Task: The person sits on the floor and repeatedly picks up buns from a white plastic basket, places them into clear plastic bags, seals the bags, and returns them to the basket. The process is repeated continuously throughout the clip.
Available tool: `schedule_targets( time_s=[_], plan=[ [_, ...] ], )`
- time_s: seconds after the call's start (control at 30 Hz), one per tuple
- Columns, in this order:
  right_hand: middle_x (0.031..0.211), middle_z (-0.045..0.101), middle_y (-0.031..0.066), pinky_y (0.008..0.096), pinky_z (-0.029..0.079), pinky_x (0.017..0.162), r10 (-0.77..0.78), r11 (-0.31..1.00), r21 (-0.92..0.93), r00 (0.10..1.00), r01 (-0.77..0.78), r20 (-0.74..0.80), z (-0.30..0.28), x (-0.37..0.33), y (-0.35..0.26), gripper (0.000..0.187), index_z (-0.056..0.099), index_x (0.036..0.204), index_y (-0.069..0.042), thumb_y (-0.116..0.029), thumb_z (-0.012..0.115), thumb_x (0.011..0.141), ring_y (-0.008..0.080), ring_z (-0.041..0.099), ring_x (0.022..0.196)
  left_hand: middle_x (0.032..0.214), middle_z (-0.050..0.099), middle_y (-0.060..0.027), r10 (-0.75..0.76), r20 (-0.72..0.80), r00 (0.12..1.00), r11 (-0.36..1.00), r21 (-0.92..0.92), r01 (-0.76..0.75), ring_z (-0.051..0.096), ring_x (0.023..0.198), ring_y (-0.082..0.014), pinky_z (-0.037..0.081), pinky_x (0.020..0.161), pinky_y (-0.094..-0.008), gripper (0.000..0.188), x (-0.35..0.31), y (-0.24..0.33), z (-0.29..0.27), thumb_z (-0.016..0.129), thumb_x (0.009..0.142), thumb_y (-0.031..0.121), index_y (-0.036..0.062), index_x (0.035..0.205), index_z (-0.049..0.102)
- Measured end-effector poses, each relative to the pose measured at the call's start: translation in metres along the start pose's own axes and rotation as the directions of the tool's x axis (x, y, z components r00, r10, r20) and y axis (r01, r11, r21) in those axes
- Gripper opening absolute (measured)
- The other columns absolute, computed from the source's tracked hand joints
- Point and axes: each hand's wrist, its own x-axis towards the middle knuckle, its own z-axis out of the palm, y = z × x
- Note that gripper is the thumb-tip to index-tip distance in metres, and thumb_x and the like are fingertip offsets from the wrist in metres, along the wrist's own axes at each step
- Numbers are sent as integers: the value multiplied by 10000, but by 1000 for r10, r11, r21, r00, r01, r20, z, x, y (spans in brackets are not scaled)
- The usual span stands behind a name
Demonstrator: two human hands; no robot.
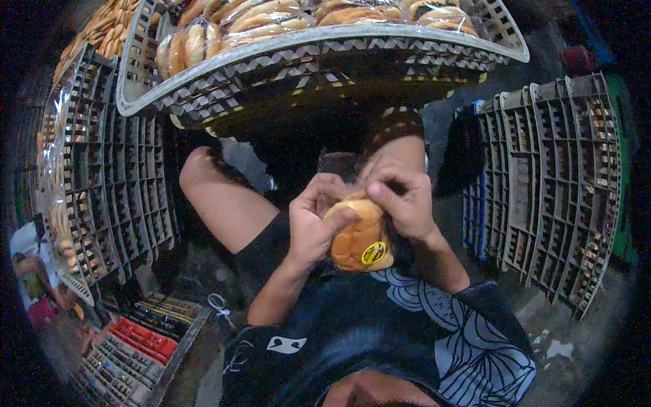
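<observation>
A small golden-brown loaf of bread point(354, 239) in clear plastic, with a yellow and black sticker low on its front, is held over my lap. My left hand point(313, 216) grips it from the left, the thumb pressed on its upper face and the fingers curled behind. At the top right, my right hand point(405, 200) pinches the gathered plastic at the bag's neck between thumb and curled fingers. The plastic there is blurred, so any tie in it cannot be made out.
Ahead, a grey plastic crate point(319, 39) holds several bagged breads. Tall crates stand at the left point(135, 183) and right point(542, 183). Red and grey crates point(144, 339) are stacked at the lower left, where another person point(34, 264) is partly in view.
</observation>
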Motion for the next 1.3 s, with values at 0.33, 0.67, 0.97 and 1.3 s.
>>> schedule_targets(
  time_s=[0.33, 0.67, 0.97, 1.3],
  plan=[
    [786, 552, 29, 246, 442, 685, 279, 923, 325, 942, -208, -187, 22, -3, -5, 96, 529, 889, -14, -87, 534, 826, 106, 527, 751, 825, 564, -81, 81, 91, 993, 792, 599, -120, 526, 801, -113, 424, 714, -227, 202, 10, 16, -1, 585, 777, 42, -34, 945, 501],
    [757, 534, 81, 329, 442, 656, 9, 867, -498, 999, 16, 48, 22, -20, -10, 137, 572, 810, -46, -108, 577, 687, 257, 530, 731, 890, 570, -110, 40, 3, 999, 719, 694, -31, 575, 814, -141, 468, 726, -252, 193, -27, 12, 6, 531, 807, 2, -19, 992, 483],
    [770, 570, 126, 351, 420, 697, 419, 791, -531, 902, -304, 107, 18, -62, -15, 277, 566, 994, -26, -111, 585, 731, 263, 538, 757, 882, 512, -132, -510, 144, 848, 725, 602, 334, 490, 860, -227, 370, 788, -306, 113, -27, -9, -11, 503, 772, 44, -38, 842, 538],
    [943, 490, 176, 361, 412, 774, 440, 881, -74, 866, -468, -238, 0, -72, 0, 578, 404, 1083, 79, -357, 593, 755, 329, 466, 911, 895, 568, -142, 121, 37, 992, 856, 502, -123, 546, 836, -214, 426, 747, -314, 222, -20, -50, 30, 478, 842, 182, -26, 885, 541]
  ],
)
